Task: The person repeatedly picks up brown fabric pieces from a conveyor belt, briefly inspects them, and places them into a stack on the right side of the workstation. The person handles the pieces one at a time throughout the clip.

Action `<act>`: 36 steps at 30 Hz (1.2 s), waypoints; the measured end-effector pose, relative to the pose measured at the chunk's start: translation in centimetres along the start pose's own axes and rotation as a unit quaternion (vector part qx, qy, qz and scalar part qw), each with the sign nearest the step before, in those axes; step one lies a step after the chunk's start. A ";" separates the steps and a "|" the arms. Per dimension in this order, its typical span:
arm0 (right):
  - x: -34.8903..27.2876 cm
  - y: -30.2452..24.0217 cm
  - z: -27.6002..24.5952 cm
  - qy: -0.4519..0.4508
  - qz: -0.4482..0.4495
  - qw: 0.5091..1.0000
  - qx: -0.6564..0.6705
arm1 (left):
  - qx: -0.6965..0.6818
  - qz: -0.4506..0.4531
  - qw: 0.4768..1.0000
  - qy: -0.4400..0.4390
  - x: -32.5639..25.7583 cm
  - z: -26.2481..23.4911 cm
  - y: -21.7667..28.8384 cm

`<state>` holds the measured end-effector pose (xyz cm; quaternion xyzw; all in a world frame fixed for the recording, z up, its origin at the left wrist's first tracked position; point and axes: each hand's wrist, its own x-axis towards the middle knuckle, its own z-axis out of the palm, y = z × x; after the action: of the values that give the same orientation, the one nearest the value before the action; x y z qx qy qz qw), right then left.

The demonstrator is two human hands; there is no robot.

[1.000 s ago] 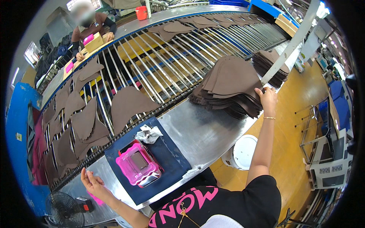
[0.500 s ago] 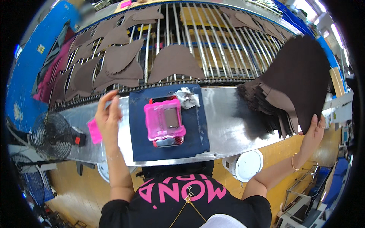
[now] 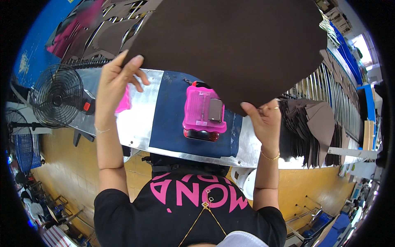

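A large, dark brown, flexible sheet (image 3: 230, 45) with curved edges hangs above the shiny metal worktop (image 3: 138, 121). Its top is cut off, leaving its long axis unclear; one rounded side bulges rightward. The left hand (image 3: 113, 84) pinches its left corner, the right hand (image 3: 266, 123) its lower edge. It hides much of the metal-barred conveyor (image 3: 314, 88).

Dark brown panel (image 3: 238, 45), pink container (image 3: 195, 108), navy mat (image 3: 168, 119), black fan (image 3: 57, 99)

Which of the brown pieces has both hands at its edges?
The large brown piece raised between the left hand and right hand; the other pieces lie spread on the metal rods or in the stack at the right.
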<state>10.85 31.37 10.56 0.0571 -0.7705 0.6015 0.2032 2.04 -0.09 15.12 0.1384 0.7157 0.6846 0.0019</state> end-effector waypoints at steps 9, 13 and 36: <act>1.4 0.9 4.0 -0.098 -0.128 0.974 -0.158 | 0.105 0.034 0.991 0.073 -2.4 -5.7 0.1; 0.9 0.2 2.3 -0.127 -0.117 0.966 -0.191 | 0.099 -0.043 0.994 0.025 -3.6 -5.1 -2.3; -6.7 -3.2 -18.2 0.168 0.126 0.940 -0.268 | 0.252 0.367 0.869 -0.216 7.9 15.3 -1.6</act>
<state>22.48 46.70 14.42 -0.1993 -0.8587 0.3942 0.2598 -2.89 16.47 14.01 0.5311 0.7432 0.3858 -0.1293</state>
